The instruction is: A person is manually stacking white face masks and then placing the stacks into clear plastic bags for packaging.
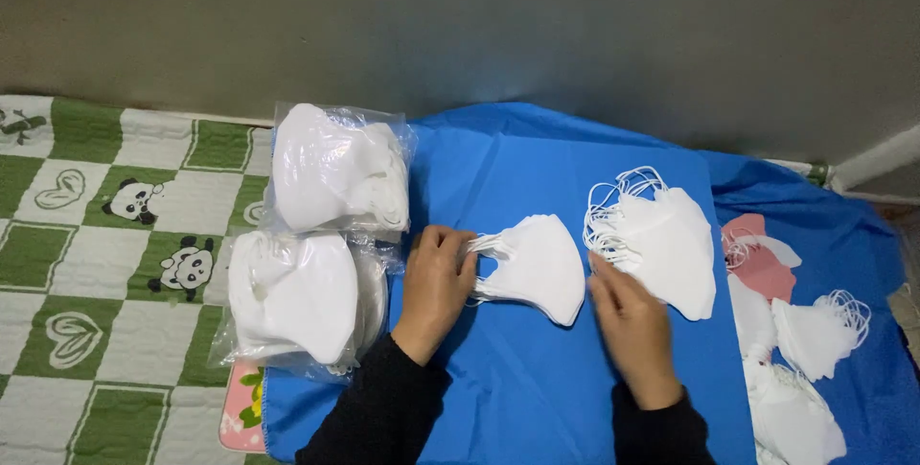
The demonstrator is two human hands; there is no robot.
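My left hand [436,278] rests on the blue cloth [517,168] and pinches the ear loops of a small stack of white folded face masks [537,266]. To its right, my right hand [628,316] lies flat on the cloth. Its fingertips touch the lower left edge of a second, larger stack of white masks [671,244], whose loops fan out at the top left. Both arms wear black sleeves.
Two clear plastic bags of white masks [335,170] [297,297] lie left of my left hand. More loose white masks [815,331] and a pink piece [762,264] lie at the right. A green and white panda-print blanket [105,264] covers the left; a grey wall stands behind.
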